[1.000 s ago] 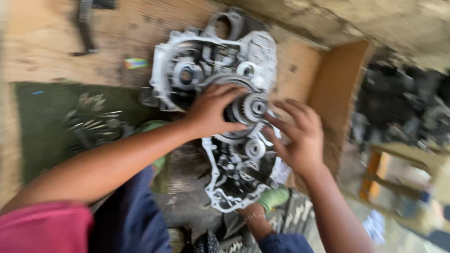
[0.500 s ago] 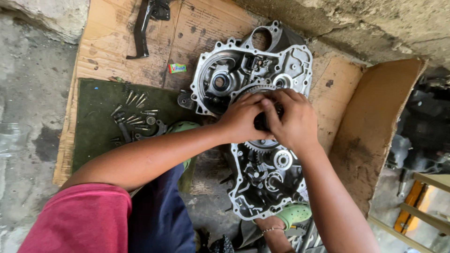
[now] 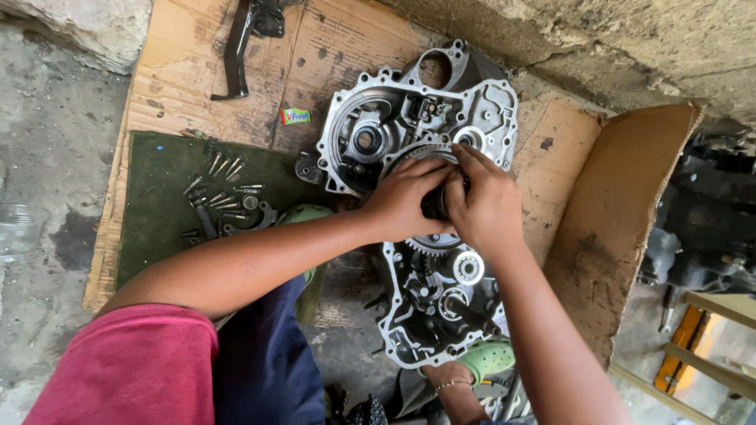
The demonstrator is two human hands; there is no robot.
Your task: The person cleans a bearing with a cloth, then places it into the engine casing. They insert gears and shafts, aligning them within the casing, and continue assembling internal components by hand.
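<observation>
Head cam: left hand (image 3: 405,201) and right hand (image 3: 487,203) both clamped around a dark gear part (image 3: 435,203) on the engine case (image 3: 429,197), bolts (image 3: 224,193) lying nearby.

My left hand (image 3: 405,201) and right hand (image 3: 484,208) cover the middle of the engine case (image 3: 409,134), so I can't see most of the dark part (image 3: 435,203) between them, nor how my fingers (image 3: 465,161) grip it. The gear (image 3: 431,244) under my palms shows only its lower teeth. The black lever (image 3: 240,47) is cut off by the top edge. The bolts (image 3: 220,189) on the green mat (image 3: 157,228) are too small to tell apart. A foot (image 3: 453,386) runs off the bottom edge.
</observation>
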